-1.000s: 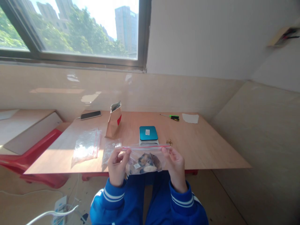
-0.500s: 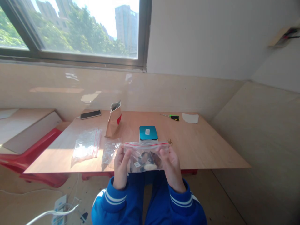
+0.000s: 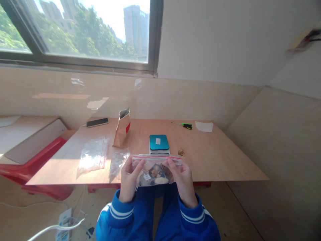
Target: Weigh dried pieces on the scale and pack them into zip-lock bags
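A clear zip bag (image 3: 155, 171) with a red strip along its top hangs between my hands at the table's front edge. Dark and pale pieces and a small white label show through the plastic; what the pieces are I cannot make out. My left hand (image 3: 130, 175) pinches the bag's upper left corner, thumb in front. On the other side, my right hand (image 3: 182, 179) grips the upper right part, its thumb on the strip. Just beyond the bag lies a scale with a teal top (image 3: 159, 142), its front partly hidden. Small brass-coloured pieces (image 3: 181, 152) lie to its right.
Left of the scale stands an open brown paper pouch (image 3: 122, 129). Clear plastic bags (image 3: 92, 154) and another crumpled one (image 3: 119, 162) lie at left. A phone (image 3: 97, 123), screwdrivers (image 3: 185, 125) and white paper (image 3: 204, 126) rest along the back.
Both hands have lowered the zip bag slightly, so more of the scale's front and the brass-coloured pieces show. My thumbs have shifted inward along the strip.
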A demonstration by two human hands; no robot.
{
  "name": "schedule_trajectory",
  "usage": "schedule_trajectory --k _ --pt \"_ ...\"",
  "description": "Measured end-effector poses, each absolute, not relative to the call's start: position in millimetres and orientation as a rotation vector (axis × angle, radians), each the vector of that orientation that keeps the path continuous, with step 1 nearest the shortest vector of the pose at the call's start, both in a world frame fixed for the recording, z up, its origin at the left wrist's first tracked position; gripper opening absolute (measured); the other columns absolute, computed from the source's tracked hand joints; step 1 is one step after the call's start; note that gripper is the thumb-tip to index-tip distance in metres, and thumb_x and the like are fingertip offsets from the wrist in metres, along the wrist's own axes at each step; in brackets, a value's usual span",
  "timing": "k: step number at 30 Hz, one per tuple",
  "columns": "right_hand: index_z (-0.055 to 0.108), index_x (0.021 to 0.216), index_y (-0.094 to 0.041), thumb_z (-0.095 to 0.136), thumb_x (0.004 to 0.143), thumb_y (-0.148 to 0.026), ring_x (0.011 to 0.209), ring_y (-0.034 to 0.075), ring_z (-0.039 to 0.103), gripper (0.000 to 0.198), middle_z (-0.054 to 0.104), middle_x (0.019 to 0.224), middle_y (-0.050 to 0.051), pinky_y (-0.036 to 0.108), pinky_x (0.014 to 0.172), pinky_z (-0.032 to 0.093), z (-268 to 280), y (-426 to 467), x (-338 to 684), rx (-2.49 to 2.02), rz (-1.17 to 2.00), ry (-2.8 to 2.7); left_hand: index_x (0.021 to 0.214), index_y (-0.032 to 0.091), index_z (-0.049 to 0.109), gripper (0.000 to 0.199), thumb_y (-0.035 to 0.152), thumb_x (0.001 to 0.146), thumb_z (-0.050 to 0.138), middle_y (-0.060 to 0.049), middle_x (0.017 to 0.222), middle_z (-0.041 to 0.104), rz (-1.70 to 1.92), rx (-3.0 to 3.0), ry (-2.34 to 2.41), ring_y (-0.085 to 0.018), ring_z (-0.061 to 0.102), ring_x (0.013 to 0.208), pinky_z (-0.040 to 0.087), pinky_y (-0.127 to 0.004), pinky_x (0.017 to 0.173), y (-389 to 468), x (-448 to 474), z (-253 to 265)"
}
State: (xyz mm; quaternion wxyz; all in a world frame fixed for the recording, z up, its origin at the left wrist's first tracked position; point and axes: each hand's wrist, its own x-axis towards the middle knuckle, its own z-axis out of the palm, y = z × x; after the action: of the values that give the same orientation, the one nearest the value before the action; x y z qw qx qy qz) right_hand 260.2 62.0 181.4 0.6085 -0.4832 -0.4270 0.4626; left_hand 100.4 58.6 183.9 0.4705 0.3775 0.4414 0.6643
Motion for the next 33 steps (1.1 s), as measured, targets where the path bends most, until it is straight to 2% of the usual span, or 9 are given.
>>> schedule_trajectory --k 3,7,15,18,23,25,33 --pt "0.074 0.084 -0.018 0.071 0.076 -0.040 0.083 0.023 0.071 0.024 0.076 0.085 0.006 0.035 0.079 0.057 182.9 61.1 261.9 -1.175 1.010 -1.013 0.073 0.018 0.061 0.020 0.033 0.071 0.075 0.005 0.058 0.063 1.650 0.957 1.098 -0.010 0.059 0.053 0.049 -0.021 0.055 57.9 98.5 183.6" --pt "0.073 0.083 -0.017 0.071 0.076 -0.040 0.080 0.024 0.071 0.024 0.076 0.083 0.007 0.036 0.076 0.058 184.3 59.4 261.4 -1.210 0.957 -1.019 0.072 0.018 0.061 0.020 0.031 0.069 0.077 0.005 0.061 0.064 1.702 0.940 1.127 -0.010 0.059 0.058 0.049 -0.020 0.057 56.9 99.2 187.2" --pt "0.072 0.082 -0.017 0.073 0.074 -0.039 0.080 0.024 0.070 0.024 0.075 0.083 0.007 0.037 0.078 0.056 185.3 56.2 259.2 -1.173 0.941 -0.967 0.067 0.017 0.061 0.022 0.033 0.068 0.076 0.003 0.060 0.062 1.749 0.943 1.168 -0.012 0.059 0.059 0.048 -0.022 0.057 55.7 100.7 185.4" --pt "0.070 0.085 -0.017 0.073 0.073 -0.042 0.081 0.024 0.070 0.028 0.075 0.083 0.007 0.038 0.080 0.056 184.8 55.8 260.8 -1.132 1.024 -0.938 0.073 0.016 0.065 0.020 0.035 0.071 0.074 0.001 0.064 0.065 1.666 0.976 1.143 -0.014 0.061 0.064 0.050 -0.024 0.063 56.4 98.7 181.6" --pt "0.067 0.099 -0.020 0.072 0.076 -0.041 0.090 0.020 0.069 0.031 0.073 0.095 0.005 0.033 0.084 0.055 186.1 56.0 260.0 -0.976 1.188 -1.032 0.088 0.017 0.070 0.027 0.040 0.075 0.069 -0.005 0.086 0.071 1.594 0.959 0.982 -0.019 0.065 0.081 0.053 -0.030 0.079 54.4 96.4 180.5" --pt "0.069 0.097 -0.019 0.074 0.073 -0.039 0.089 0.020 0.069 0.032 0.074 0.095 0.005 0.032 0.083 0.055 186.5 57.1 258.0 -1.009 1.198 -1.033 0.090 0.018 0.071 0.029 0.041 0.074 0.069 -0.005 0.089 0.072 1.590 0.966 0.937 -0.020 0.066 0.085 0.052 -0.030 0.081 53.5 95.7 181.2" --pt "0.072 0.083 -0.017 0.077 0.068 -0.040 0.081 0.022 0.070 0.028 0.075 0.085 0.005 0.034 0.077 0.057 184.7 59.2 254.3 -1.074 1.171 -0.952 0.084 0.017 0.068 0.023 0.035 0.072 0.073 -0.002 0.077 0.070 1.526 1.018 1.073 -0.018 0.065 0.076 0.053 -0.027 0.071 54.7 93.0 179.6"
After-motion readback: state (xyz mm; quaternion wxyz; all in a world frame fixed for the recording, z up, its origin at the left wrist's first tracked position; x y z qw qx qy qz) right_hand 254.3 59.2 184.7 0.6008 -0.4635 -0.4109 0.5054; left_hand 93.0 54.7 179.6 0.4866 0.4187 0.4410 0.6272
